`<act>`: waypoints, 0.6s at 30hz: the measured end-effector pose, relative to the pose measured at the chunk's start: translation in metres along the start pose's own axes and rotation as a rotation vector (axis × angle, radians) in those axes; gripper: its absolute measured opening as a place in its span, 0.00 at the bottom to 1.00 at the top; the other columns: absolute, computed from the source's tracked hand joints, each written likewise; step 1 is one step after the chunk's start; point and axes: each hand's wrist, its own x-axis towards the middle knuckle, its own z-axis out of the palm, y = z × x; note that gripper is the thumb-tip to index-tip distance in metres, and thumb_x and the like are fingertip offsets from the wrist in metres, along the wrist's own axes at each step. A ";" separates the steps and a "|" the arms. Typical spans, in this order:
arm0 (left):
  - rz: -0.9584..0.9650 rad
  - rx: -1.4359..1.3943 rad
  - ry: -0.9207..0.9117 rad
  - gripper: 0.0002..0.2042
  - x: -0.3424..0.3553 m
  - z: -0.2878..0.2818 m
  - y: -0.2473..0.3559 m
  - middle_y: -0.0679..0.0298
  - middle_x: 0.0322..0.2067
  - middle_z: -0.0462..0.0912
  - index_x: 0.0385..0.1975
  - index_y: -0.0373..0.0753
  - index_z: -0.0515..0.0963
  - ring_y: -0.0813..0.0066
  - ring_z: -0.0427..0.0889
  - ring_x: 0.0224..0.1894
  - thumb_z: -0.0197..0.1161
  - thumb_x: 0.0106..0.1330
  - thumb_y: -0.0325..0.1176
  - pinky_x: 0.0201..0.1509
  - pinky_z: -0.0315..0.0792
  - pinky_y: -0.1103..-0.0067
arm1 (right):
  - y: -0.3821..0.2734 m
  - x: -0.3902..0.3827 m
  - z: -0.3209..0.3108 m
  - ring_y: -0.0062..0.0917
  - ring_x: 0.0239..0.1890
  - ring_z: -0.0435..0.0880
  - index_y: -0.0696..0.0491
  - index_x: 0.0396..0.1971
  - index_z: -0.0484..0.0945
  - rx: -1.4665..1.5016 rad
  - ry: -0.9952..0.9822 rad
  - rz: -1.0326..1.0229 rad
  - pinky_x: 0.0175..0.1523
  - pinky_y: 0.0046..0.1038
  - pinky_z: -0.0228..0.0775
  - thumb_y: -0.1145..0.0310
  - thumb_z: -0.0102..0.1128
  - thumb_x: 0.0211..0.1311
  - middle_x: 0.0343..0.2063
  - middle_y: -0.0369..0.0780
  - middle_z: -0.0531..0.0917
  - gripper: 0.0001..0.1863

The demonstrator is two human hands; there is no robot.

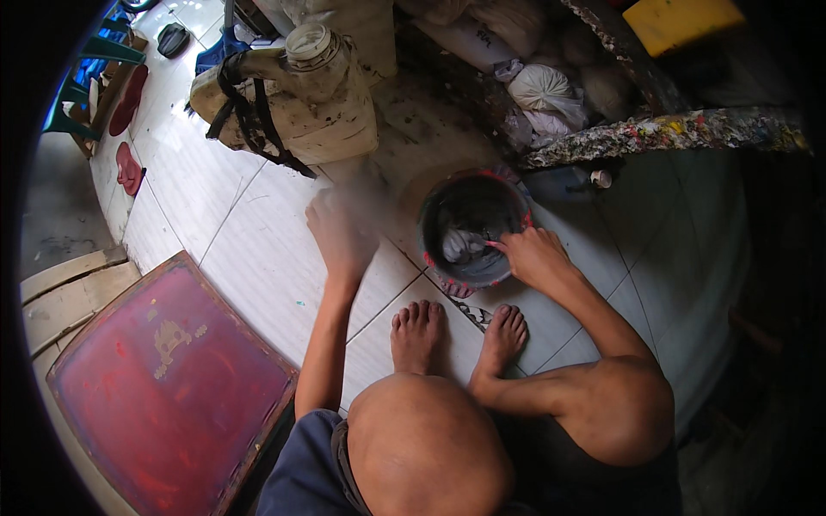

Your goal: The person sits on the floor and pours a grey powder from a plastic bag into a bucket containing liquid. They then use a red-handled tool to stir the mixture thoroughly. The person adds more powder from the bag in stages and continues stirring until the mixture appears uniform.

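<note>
A dark round bucket (428, 206) with red smears on its rim stands on the tiles in front of my feet. Grey wet material coats its inside, and a pale grey lump (463, 246) lies in it. My right hand (535, 256) is closed at the bucket's right rim, gripping the thin pinkish-red handle (495, 244) of a tool whose head is in the grey material. Left of the bucket, my left hand (342, 230) is raised and smeared by motion. A greyish blur lies beside its fingers; whether it holds anything is unclear.
A dirty yellowish jerrycan (331, 120) with black straps stands ahead on the left. A red framed screen (172, 370) lies at the lower left. Paint-crusted beams (654, 138) and tied plastic bags (542, 90) are at the far right. Red sandals (129, 168) lie far left.
</note>
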 end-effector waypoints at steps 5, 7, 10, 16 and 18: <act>-0.303 -0.884 -0.231 0.20 -0.039 0.035 0.055 0.43 0.55 0.71 0.57 0.32 0.67 0.39 0.66 0.59 0.51 0.70 0.37 0.60 0.62 0.60 | -0.018 0.009 -0.020 0.47 0.34 0.84 0.60 0.26 0.82 0.129 -0.027 0.197 0.50 0.44 0.70 0.64 0.57 0.60 0.28 0.53 0.83 0.14; -0.223 -0.957 -0.256 0.19 -0.033 0.061 0.057 0.42 0.54 0.72 0.57 0.31 0.66 0.42 0.69 0.57 0.46 0.73 0.38 0.59 0.64 0.63 | -0.032 0.003 -0.007 0.50 0.29 0.84 0.60 0.21 0.82 0.090 -0.006 0.052 0.44 0.46 0.74 0.66 0.54 0.61 0.22 0.56 0.82 0.15; -0.215 -0.983 -0.243 0.18 -0.038 0.077 0.062 0.42 0.51 0.75 0.57 0.31 0.66 0.46 0.74 0.55 0.43 0.75 0.38 0.58 0.65 0.66 | -0.019 -0.002 -0.022 0.52 0.30 0.83 0.58 0.26 0.83 -0.099 -0.065 -0.054 0.38 0.47 0.75 0.67 0.54 0.61 0.22 0.54 0.82 0.12; -0.321 -1.106 -0.206 0.17 -0.041 0.083 0.065 0.44 0.47 0.78 0.54 0.31 0.69 0.51 0.77 0.51 0.45 0.75 0.37 0.55 0.67 0.70 | 0.016 0.025 -0.014 0.31 0.23 0.86 0.56 0.31 0.78 -0.591 0.201 -0.243 0.22 0.32 0.76 0.69 0.54 0.54 0.17 0.44 0.82 0.08; -0.339 -1.115 -0.184 0.17 -0.039 0.079 0.065 0.45 0.47 0.79 0.54 0.31 0.70 0.54 0.77 0.50 0.45 0.75 0.37 0.56 0.67 0.72 | 0.031 0.017 0.009 0.34 0.23 0.86 0.56 0.31 0.78 -0.576 0.161 -0.191 0.24 0.34 0.76 0.69 0.56 0.53 0.16 0.44 0.81 0.08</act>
